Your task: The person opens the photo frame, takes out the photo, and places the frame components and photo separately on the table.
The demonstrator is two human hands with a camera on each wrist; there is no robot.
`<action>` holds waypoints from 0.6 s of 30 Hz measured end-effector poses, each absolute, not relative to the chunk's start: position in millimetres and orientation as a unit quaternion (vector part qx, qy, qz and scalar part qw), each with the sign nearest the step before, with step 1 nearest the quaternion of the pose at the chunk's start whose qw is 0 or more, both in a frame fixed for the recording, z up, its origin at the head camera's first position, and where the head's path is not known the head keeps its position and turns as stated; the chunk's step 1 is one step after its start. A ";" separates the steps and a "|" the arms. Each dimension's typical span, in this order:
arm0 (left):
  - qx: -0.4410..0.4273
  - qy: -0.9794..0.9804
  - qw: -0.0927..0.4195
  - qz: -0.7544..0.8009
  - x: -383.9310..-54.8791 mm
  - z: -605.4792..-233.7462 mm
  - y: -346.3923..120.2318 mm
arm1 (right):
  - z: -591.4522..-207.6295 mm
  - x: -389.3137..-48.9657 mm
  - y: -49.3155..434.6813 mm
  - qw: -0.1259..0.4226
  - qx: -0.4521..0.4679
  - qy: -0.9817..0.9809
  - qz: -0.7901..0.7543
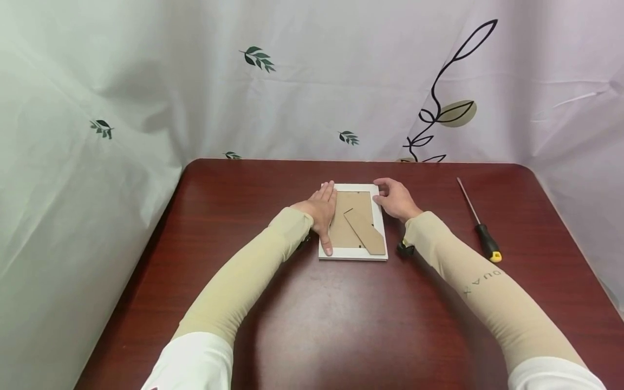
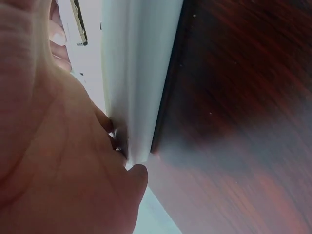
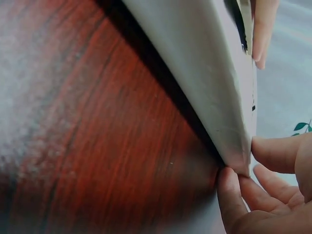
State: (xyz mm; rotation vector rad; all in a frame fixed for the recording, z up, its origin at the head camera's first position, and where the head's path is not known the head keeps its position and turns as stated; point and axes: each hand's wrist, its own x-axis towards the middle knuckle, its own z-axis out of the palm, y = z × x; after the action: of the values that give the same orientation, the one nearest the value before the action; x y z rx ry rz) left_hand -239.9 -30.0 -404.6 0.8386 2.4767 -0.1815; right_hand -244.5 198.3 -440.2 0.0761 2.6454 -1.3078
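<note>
A white picture frame (image 1: 353,253) lies face down on the table, its brown backing board (image 1: 341,233) and slanted easel leg (image 1: 372,242) facing up. Along the frame's left border rests my left hand (image 1: 320,210), fingers straight toward the far corner and thumb spread to the near one. My right hand (image 1: 396,201) grips the right border near the far corner. In the right wrist view its thumb is on the back of the frame (image 3: 204,73) and other fingers reach the outer edge and underside. The left wrist view shows the left palm close against the frame's side (image 2: 139,73).
To the right lies a screwdriver (image 1: 485,241) with a black and yellow handle, its shaft pointing away. The dark red wooden table (image 1: 351,325) has rounded far corners. A pale curtain (image 1: 302,97) with leaf prints hangs behind it and along both sides.
</note>
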 end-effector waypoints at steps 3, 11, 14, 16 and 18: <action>0.297 0.917 0.259 -0.064 -239.4 -404.0 -32.1 | -439.5 -241.9 197.8 0.093 0.024 0.897 -0.432; 0.295 0.919 0.258 -0.050 -239.3 -404.4 -33.6 | -421.6 -222.2 225.8 0.059 -0.015 0.933 -0.356; 0.291 0.919 0.260 -0.049 -239.0 -403.4 -34.5 | -412.6 -214.2 248.2 0.035 -0.021 0.943 -0.331; 0.290 0.919 0.262 -0.050 -239.1 -402.8 -34.2 | -406.8 -208.2 264.9 0.019 -0.015 0.949 -0.315; 0.291 0.918 0.265 -0.055 -239.2 -402.3 -33.4 | -402.6 -201.8 282.4 0.007 -0.008 0.954 -0.301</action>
State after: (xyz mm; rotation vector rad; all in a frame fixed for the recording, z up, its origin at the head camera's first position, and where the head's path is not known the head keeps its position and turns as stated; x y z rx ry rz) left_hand -239.2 -33.4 -402.3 0.7867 2.4800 -0.1485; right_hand -201.8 282.4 -402.6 -0.0250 2.9836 -0.9407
